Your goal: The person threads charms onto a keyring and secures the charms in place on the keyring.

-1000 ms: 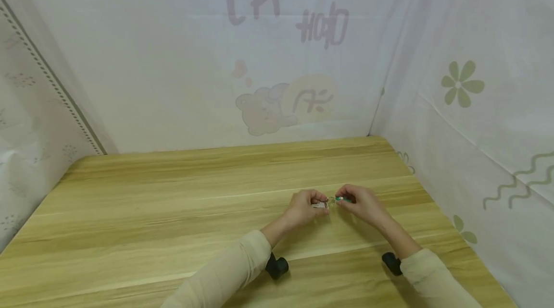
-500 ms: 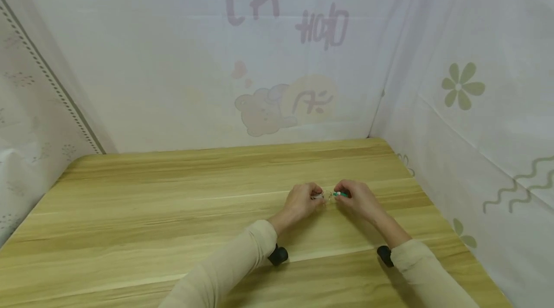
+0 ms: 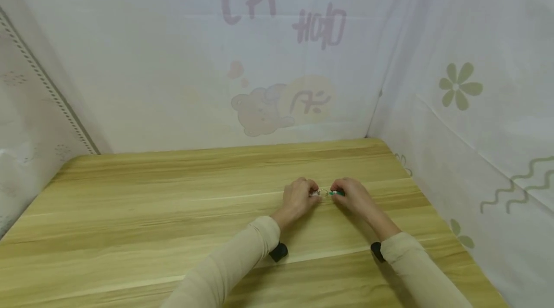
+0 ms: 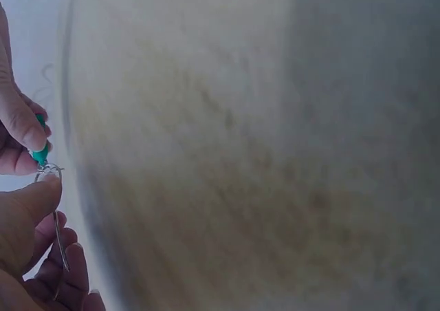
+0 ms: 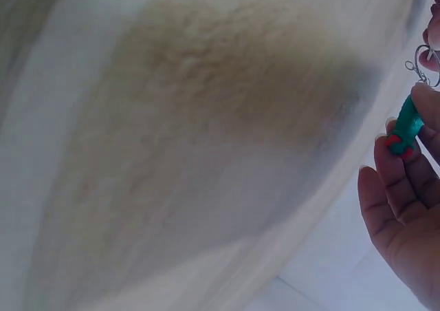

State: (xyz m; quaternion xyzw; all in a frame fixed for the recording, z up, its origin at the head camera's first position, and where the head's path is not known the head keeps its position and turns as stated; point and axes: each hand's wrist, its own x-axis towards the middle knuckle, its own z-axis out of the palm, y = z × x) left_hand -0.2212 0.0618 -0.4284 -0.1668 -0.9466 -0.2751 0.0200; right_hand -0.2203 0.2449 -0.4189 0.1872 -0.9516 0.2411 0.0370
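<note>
Both hands meet above the wooden table, a key ring (image 3: 323,193) spanning the small gap between them. My left hand (image 3: 297,198) pinches the ring between thumb and fingers; a thin metal piece (image 4: 60,242), seen nearly edge-on, hangs from it along the fingers in the left wrist view. Between thumb and fingertips, my right hand (image 3: 354,196) holds a small green charm (image 5: 408,122) with red parts at its lower end. A short metal link (image 5: 422,77) joins the charm to the ring. Fingers hide part of the ring and of the charm.
The wood-grain table (image 3: 151,202) reaches back to a pale printed cloth wall (image 3: 173,82). Another cloth wall (image 3: 467,154) runs along the right edge. Black wrist devices (image 3: 279,252) show under both sleeves.
Both hands have shifted slightly forward and left with the key ring and charm. The flat silvery piece by the left hand, plain a second ago, is now mostly behind the fingers.
</note>
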